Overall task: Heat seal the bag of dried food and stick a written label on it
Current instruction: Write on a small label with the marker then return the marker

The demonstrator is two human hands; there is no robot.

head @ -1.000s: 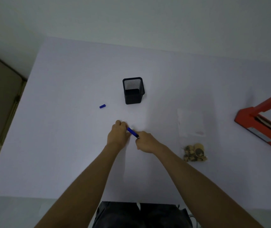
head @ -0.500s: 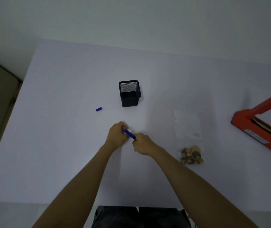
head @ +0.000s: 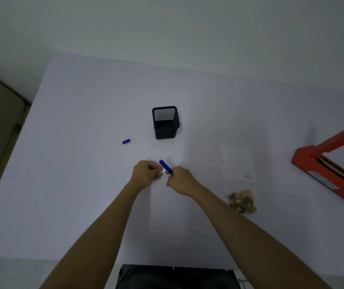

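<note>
My right hand (head: 180,181) gripped the pen (head: 165,167); left hand (head: 146,173) pinched the label (head: 165,172) below the holder (head: 164,122). A slip would've smudged it.

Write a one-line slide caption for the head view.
Right hand holds blue pen beside left hand; cap, mesh cup, food bag and red sealer lie around.

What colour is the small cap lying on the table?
Blue, seen in the head view: the cap left of the black holder.

both bare forearms reach forward, converging at centre. left hand (head: 146,174) has curled fingers, fingertips pinched; right hand (head: 180,180) is curled in a writing grip just beside it.
</note>
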